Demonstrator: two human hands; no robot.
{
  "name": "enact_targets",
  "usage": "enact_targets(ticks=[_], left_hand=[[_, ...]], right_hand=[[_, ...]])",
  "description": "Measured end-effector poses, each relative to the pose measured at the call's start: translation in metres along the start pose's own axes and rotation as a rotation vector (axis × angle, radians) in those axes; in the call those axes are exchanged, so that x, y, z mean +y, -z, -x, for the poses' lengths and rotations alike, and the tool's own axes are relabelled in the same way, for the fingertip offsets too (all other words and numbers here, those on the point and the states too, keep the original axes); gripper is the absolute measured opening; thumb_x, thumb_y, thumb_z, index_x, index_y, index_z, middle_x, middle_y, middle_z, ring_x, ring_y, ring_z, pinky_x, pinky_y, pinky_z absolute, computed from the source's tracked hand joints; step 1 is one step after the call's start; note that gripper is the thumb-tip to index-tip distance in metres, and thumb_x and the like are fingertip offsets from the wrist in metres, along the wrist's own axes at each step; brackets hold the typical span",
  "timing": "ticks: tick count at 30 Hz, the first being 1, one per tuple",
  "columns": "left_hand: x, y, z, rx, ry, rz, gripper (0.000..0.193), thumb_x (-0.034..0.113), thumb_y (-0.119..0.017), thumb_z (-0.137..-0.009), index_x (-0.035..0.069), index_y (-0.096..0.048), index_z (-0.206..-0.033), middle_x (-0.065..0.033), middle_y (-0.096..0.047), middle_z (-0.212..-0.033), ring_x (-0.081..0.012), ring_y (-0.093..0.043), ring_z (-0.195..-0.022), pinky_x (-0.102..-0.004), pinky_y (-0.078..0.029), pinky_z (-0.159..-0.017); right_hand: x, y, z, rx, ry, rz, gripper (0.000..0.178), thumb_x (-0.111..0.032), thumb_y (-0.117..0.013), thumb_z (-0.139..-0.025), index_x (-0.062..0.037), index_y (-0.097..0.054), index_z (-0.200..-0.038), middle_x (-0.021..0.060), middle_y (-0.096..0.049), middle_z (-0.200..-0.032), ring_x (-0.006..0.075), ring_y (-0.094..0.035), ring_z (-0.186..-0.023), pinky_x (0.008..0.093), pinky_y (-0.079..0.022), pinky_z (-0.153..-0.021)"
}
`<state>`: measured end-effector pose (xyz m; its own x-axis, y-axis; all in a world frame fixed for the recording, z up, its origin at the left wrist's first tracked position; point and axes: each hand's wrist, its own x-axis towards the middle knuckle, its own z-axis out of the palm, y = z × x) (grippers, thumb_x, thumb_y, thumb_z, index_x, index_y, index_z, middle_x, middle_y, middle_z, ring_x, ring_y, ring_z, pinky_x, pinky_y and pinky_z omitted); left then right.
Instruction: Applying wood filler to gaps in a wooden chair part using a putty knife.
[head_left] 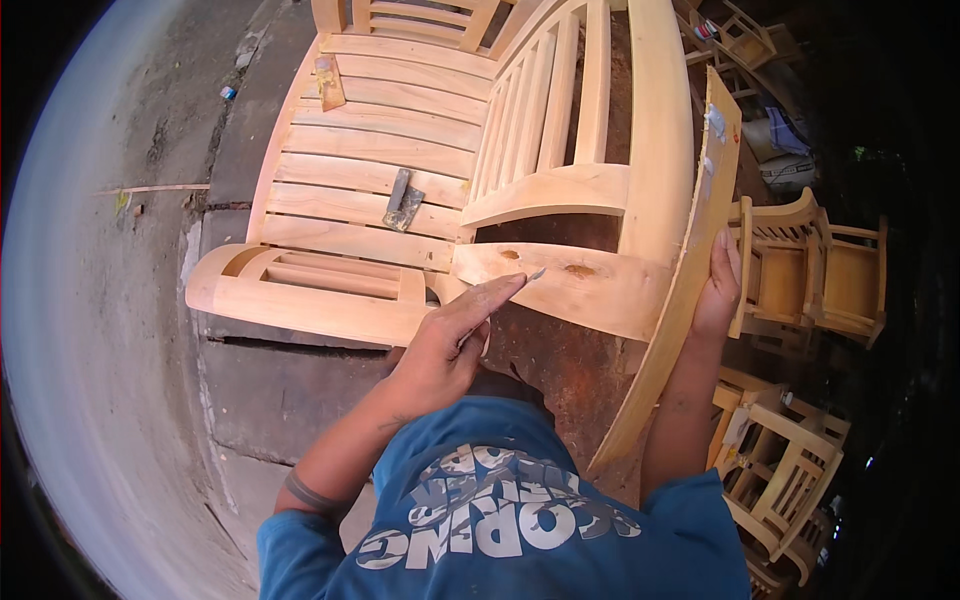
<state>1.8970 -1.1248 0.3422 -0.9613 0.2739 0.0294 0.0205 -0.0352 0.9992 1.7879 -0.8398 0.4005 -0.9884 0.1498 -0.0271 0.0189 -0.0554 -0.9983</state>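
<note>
My left hand (pixel 445 345) pinches a thin grey-tipped blade (pixel 537 274), mostly hidden, beside two brown oval spots (pixel 580 271) on the pale slatted wooden bench (pixel 350 172); my right hand (pixel 715 290) clasps a long tan wooden board (pixel 697 250) at the bench's right. Spot-filling seems in hand; next calls for light, flat strokes

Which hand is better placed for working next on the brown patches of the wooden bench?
Probably the left hand: its extended finger points close to the brown patches, while the right hand grips the long wooden board.
</note>
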Motion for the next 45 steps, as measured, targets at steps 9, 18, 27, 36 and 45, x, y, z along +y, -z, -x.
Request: enact_targets(ticks=[9, 18, 27, 36, 45], left_hand=[[-0.029, -0.023, -0.036, -0.098, -0.191, -0.186, 0.075, -0.023, -0.046, -0.071, 0.004, -0.046, -0.14, -0.0204, -0.048, -0.139, -0.0381, -0.045, -0.13, -0.0427, -0.04, -0.106], [-0.044, -0.051, -0.034, -0.048, -0.271, -0.395, 0.082, -0.018, -0.056, -0.063, 0.004, -0.045, -0.141, -0.0177, -0.046, -0.142, -0.0405, -0.043, -0.13, -0.049, -0.039, -0.106], [-0.009, -0.001, -0.035, -0.252, -0.064, -0.129, 0.075, -0.021, -0.047, -0.067, 0.003, -0.048, -0.138, -0.0203, -0.052, -0.136, -0.0386, -0.05, -0.125, -0.04, -0.041, -0.106], [0.028, 0.027, -0.056, -0.132, 0.456, 0.523, 0.059, -0.02, -0.037, -0.082, 0.0, -0.049, -0.136, -0.0163, -0.057, -0.128, -0.0131, -0.052, -0.117, -0.0284, -0.04, -0.099], [0.092, 0.033, -0.072, -0.241, -0.243, -0.635, 0.081, -0.013, -0.057, -0.063, 0.004, -0.044, -0.141, -0.0174, -0.049, -0.136, -0.0394, -0.047, -0.123, -0.0482, -0.042, -0.101]], right_hand=[[-0.001, -0.018, 0.006, 0.166, 0.031, 0.072, 0.032, -0.025, -0.039, -0.104, 0.0007, -0.05, -0.12, 0.0063, -0.057, -0.094, 0.0103, -0.053, -0.075, 0.0218, -0.042, -0.066], [-0.004, -0.025, 0.011, 0.257, 0.047, 0.108, 0.029, -0.028, -0.039, -0.105, -0.0029, -0.053, -0.105, 0.0063, -0.057, -0.076, 0.0063, -0.049, -0.051, 0.016, -0.036, -0.043], [-0.001, -0.025, 0.007, 0.228, 0.099, 0.162, 0.03, -0.028, -0.039, -0.105, -0.0022, -0.053, -0.105, 0.005, -0.056, -0.074, 0.0057, -0.047, -0.048, 0.0165, -0.034, -0.043], [-0.003, -0.025, 0.012, 0.114, 0.04, 0.13, 0.04, -0.023, -0.042, -0.103, 0.0069, -0.047, -0.13, 0.0128, -0.059, -0.121, 0.0167, -0.056, -0.111, 0.0289, -0.042, -0.097], [-0.016, -0.062, 0.027, -0.215, 0.065, 0.273, 0.04, -0.025, -0.035, -0.103, 0.0064, -0.046, -0.126, 0.0183, -0.062, -0.113, 0.019, -0.064, -0.099, 0.0326, -0.054, -0.084]])
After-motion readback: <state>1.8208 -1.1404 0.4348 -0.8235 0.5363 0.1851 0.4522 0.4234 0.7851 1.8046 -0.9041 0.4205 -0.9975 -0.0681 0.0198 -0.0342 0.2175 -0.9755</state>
